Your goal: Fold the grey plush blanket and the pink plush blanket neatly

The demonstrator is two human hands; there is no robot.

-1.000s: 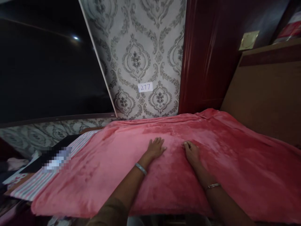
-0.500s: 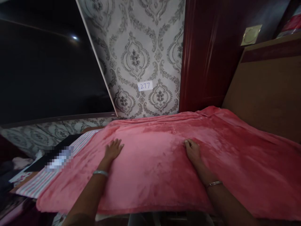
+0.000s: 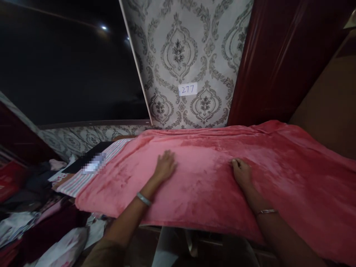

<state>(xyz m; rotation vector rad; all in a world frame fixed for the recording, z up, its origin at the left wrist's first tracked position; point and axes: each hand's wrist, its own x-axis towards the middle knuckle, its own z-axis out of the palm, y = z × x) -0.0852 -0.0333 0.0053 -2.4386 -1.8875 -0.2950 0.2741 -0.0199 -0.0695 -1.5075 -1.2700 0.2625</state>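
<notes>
A pink-red plush blanket (image 3: 194, 193) lies spread over a flat surface, with a smooth lighter area on the left and darker red nap on the right. My left hand (image 3: 165, 165) rests palm down on the lighter area, its fingers stretched out and slightly blurred. Farther right, my right hand (image 3: 242, 173) is closed on the blanket where light and dark nap meet. Its fingers are curled, with the thumb against them, and the fabric inside the grip is mostly hidden. Each wrist wears a bracelet.
Striped cloth (image 3: 75, 184) and a black flat item (image 3: 89, 154) lie beyond the blanket's left edge. Clothes (image 3: 52, 226) are heaped at lower left. A dark television screen (image 3: 72, 70), patterned wallpaper (image 3: 178, 48) and a cardboard panel (image 3: 328, 100) stand behind.
My left hand has slid rightward across the lighter area, closer to my right hand. My right hand stays closed at the same spot on the blanket. The view has shifted left and down.
</notes>
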